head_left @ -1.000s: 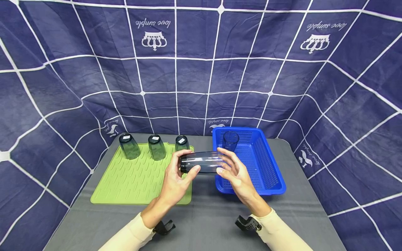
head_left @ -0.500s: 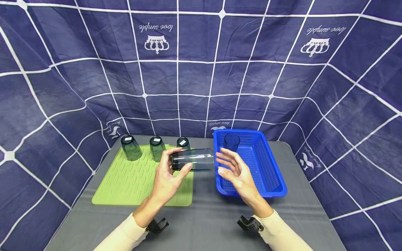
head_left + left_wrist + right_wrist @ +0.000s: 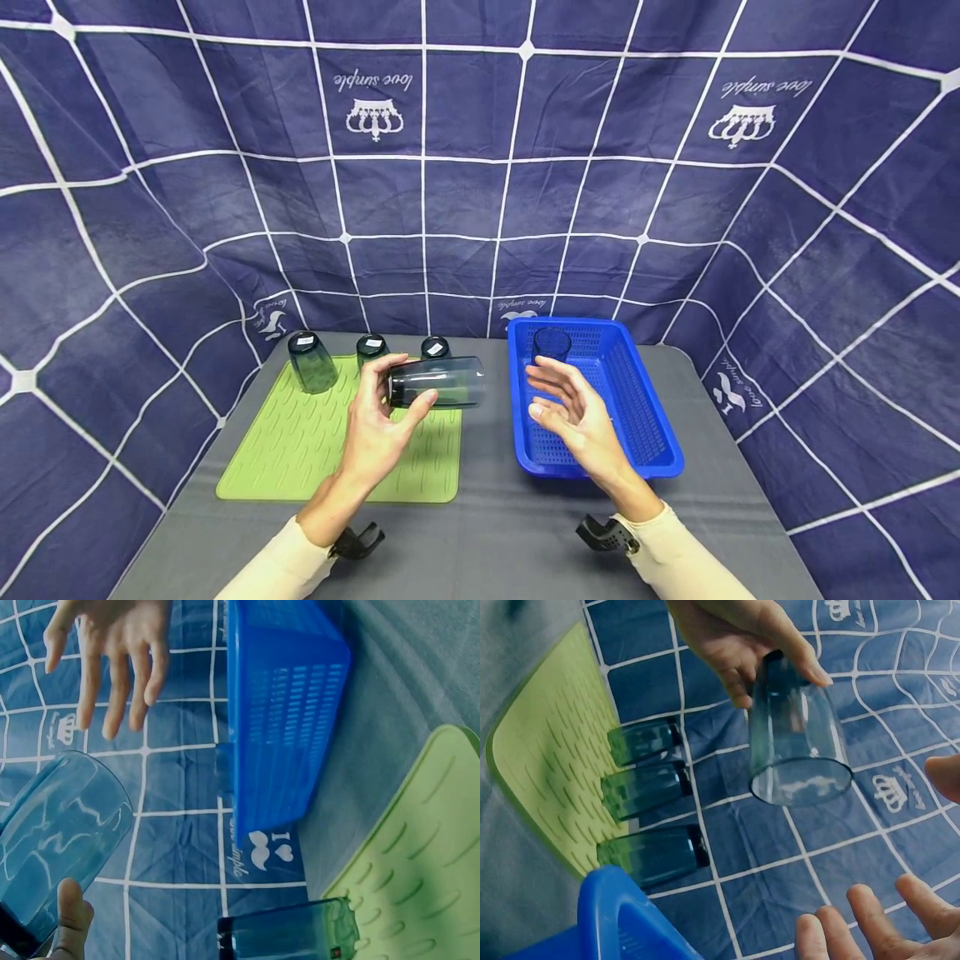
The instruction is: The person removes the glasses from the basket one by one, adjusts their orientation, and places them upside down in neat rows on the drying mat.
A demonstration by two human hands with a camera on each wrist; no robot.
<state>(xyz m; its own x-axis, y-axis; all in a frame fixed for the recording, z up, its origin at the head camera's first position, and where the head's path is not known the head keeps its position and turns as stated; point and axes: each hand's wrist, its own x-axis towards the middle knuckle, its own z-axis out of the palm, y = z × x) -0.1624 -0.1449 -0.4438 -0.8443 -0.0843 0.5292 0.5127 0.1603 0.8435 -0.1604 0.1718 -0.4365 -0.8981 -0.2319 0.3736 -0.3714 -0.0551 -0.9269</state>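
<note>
My left hand [image 3: 378,425] grips a tinted drinking glass [image 3: 446,383] around its dark base end, thumb on the near side. The glass lies sideways in the air above the right part of the green drying mat [image 3: 300,458], its mouth toward the right. In the right wrist view the glass [image 3: 795,735] shows its open rim. My right hand [image 3: 577,417] holds nothing; its fingers are loosely bent in front of the blue basket [image 3: 525,450], apart from the glass. Three glasses, among them the leftmost glass [image 3: 313,367], stand upside down along the mat's back edge.
Inside the basket's back left corner stands another glass [image 3: 551,343]. Grey cloth [image 3: 487,533] covers the table. A blue gridded curtain [image 3: 465,200] hangs behind and at both sides.
My right hand has let go of the glass and drawn slightly to the right. My left hand has carried the glass leftward, over the mat.
</note>
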